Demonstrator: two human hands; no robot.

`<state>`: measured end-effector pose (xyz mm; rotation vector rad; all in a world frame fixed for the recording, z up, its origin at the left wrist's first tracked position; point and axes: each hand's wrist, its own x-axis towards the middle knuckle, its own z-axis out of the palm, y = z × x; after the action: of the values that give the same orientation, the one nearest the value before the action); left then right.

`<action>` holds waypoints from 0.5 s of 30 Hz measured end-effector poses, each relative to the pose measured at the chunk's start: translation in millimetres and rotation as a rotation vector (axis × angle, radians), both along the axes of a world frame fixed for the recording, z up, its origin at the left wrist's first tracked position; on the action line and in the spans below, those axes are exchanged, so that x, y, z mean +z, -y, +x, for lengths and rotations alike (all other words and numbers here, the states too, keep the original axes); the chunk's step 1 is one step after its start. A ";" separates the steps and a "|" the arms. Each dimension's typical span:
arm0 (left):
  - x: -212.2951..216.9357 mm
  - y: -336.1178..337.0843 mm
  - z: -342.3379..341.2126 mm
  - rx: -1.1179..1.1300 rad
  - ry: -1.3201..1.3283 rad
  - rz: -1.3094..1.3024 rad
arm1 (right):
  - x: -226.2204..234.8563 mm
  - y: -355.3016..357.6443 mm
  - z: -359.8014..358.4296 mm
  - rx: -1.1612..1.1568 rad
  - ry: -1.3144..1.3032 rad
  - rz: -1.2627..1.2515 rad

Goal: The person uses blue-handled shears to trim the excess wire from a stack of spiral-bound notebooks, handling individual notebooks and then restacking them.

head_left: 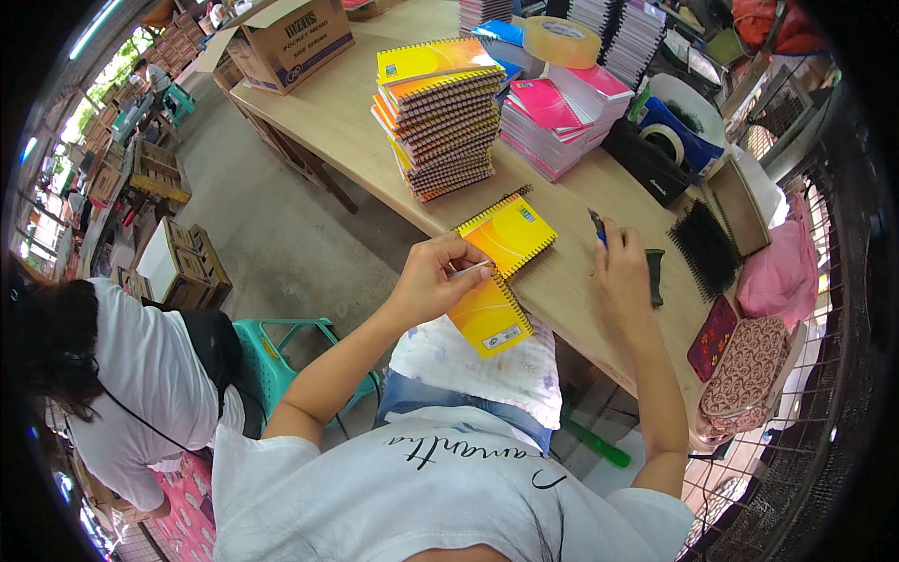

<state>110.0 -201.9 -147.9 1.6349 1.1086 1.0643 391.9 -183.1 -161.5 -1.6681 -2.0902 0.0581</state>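
Observation:
My left hand (438,279) is closed, thumb and fingers pinching a small yellow spiral-bound notebook (489,320) by its upper part, over my lap at the table edge. Just beyond it another yellow spiral notebook (508,232) lies on the table, its black coil along the near right side. A loose length of black coil sticks out past its far edge. In my right hand (622,276), resting above the table to the right, is a small blue-handled tool with a dark tip (596,225); its exact kind is partly hidden by my fingers.
A tall stack of yellow and orange spiral notebooks (440,126) stands ahead, beside pink notebooks (562,117) and a tape roll (562,42). Black coils (704,248), a patterned pouch (746,375) and a pink bag (779,267) sit right. A person (150,375) sits at left.

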 end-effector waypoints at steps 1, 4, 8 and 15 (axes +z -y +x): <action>1.0 0.2 -0.3 -0.005 -0.010 0.003 | 21.1 4.8 -0.7 0.071 -0.128 0.065; 3.7 -2.0 1.5 -0.026 -0.047 -0.001 | 73.6 28.2 -26.5 0.417 0.193 0.351; 10.8 -3.3 2.6 -0.041 -0.053 -0.020 | 92.2 32.8 -46.5 0.544 0.359 0.535; 16.1 -1.7 -2.3 -0.082 -0.113 -0.094 | 95.4 27.9 -57.1 0.638 0.447 0.623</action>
<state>107.7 -200.2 -131.8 1.6668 1.1377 0.8635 334.8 -211.0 -66.1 -0.6535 -2.5214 -0.7431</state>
